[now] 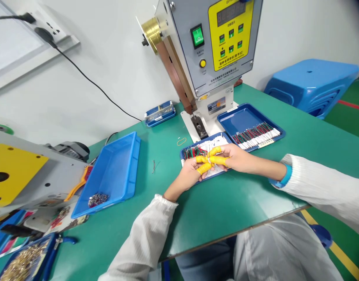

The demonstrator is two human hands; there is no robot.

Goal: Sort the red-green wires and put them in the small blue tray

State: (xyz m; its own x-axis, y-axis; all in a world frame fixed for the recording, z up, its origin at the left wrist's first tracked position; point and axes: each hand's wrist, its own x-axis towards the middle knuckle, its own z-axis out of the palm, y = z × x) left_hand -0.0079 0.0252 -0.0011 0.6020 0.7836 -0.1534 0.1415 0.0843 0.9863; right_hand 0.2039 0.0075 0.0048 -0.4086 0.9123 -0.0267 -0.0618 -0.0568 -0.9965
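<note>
My left hand [193, 169] and my right hand [229, 156] meet fingertip to fingertip over a blue tray [183, 156]. Yellow wraps cover several fingers on both. Pinched between the fingertips is a small white piece [209, 159]; thin strands seem to run from it, but its exact kind is hard to make out. Beneath the hands, the tray holds red, green and black wires [193, 152] and white pieces [218, 141], partly hidden by the fingers. Just behind stands a grey crimping machine [193, 70], its crimping head [199, 125] close to the tray.
Right of the machine, a second blue tray [234, 116] holds wires with white ends [259, 136]. At left are a large blue bin [113, 164], another machine [18, 175] and a tray of brass-coloured parts [24, 261]. A rubber band [181, 141] and loose wire [154, 166] lie on the table.
</note>
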